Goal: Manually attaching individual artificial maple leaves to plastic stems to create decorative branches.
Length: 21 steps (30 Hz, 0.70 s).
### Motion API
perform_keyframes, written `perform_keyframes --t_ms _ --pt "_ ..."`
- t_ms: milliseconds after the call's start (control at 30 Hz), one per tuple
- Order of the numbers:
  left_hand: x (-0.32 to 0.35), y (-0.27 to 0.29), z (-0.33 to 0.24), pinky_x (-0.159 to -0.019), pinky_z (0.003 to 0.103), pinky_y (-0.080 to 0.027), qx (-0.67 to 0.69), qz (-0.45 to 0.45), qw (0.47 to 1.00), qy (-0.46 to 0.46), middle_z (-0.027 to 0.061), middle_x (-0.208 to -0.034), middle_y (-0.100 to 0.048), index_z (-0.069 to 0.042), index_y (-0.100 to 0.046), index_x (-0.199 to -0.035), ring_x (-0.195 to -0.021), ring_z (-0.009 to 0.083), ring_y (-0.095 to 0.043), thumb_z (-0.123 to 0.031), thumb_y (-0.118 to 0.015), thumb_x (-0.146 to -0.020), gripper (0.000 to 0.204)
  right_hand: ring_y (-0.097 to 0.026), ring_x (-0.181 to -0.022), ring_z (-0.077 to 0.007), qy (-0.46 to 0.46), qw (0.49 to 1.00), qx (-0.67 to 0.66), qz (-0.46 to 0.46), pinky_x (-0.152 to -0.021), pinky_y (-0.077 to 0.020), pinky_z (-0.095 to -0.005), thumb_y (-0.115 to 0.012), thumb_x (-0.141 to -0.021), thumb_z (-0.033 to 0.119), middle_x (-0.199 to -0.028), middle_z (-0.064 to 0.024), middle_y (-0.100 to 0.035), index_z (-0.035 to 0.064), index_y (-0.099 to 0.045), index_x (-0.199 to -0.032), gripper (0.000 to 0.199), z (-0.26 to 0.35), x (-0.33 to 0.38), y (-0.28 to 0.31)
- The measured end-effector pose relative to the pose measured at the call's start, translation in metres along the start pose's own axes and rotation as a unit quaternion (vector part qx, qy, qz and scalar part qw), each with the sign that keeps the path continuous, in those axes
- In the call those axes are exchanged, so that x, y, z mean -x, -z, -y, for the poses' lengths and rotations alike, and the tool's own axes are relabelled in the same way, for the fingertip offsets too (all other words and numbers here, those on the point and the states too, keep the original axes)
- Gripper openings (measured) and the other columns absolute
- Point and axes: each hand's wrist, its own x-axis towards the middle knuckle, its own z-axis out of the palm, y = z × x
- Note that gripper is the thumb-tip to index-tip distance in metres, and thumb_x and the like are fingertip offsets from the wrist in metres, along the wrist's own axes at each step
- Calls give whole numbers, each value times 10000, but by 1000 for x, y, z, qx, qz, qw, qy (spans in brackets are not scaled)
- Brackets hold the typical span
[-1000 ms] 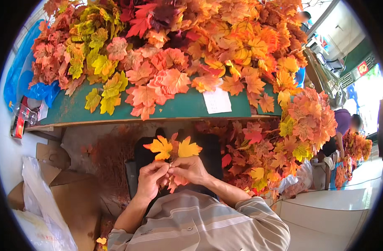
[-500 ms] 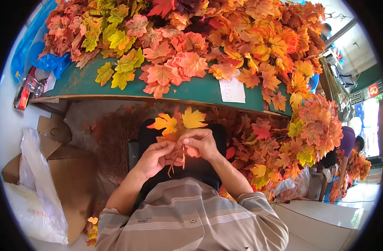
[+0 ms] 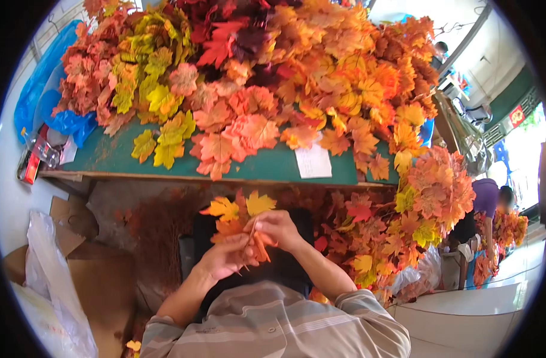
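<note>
Over my lap, my left hand [image 3: 226, 256] is closed around the stems of a small bunch of artificial maple leaves [image 3: 223, 209]. Two yellow leaves [image 3: 260, 203] stick up beyond the fingers, with orange ones lower down. My right hand [image 3: 277, 229] pinches the same bunch near its stems, thumb against fingers. An orange leaf [image 3: 261, 247] hangs between the two hands, and thin stem ends poke out under the left fingers. How the stems join is hidden by the fingers.
A green table [image 3: 114, 154] ahead bears heaps of red, orange, pink and yellow-green leaves [image 3: 356, 77] and a white paper [image 3: 313, 162]. More leaves hang at the right. A cardboard box [image 3: 102, 286] and plastic bag [image 3: 52, 286] stand left. A person [image 3: 485, 197] bends at far right.
My head view has tilted up, so the table sits lower in the picture. Both hands still hold the bunch; the right fingers have shifted and the orange leaf now hangs between the hands.
</note>
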Motion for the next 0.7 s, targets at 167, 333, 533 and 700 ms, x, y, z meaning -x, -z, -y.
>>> perform_keyframes --t_ms 167,333,533,700 --pt "7 31 3 -768 366 -545 -1 -1 1000 -31 72 -823 -637 -10 -593 -1057 -775 241 -663 -160 -509 -955 200 -629 -790 -98 117 928 313 -162 -743 -496 -244 -670 -844 61 -864 -59 -702 1 -712 -914 102 87 6 17" --pt "9 32 10 -713 314 -511 19 -7 999 -25 51 -778 -584 -29 -566 -1022 -665 183 -586 -152 -480 -967 159 -605 -679 -106 234 776 499 -307 -639 -482 -251 -701 -806 124 -744 -56 -670 -11 -696 -953 200 173 -80 66" --pt "7 12 11 -843 357 -497 36 -15 999 7 30 -766 -514 -42 -525 -952 -637 147 -500 -128 -476 -965 100 -666 -701 -238 155 725 615 -270 -664 -505 -329 -716 -757 198 -785 -144 -687 35 -713 -895 213 167 -176 111" --pt "16 20 10 -881 361 -488 27 0 999 21 38 -799 -484 -73 -479 -868 -693 144 -495 -129 -522 -943 103 -642 -646 -214 200 802 488 -281 -645 -487 -309 -727 -742 192 -706 -124 -676 40 -727 -802 163 169 -178 129"
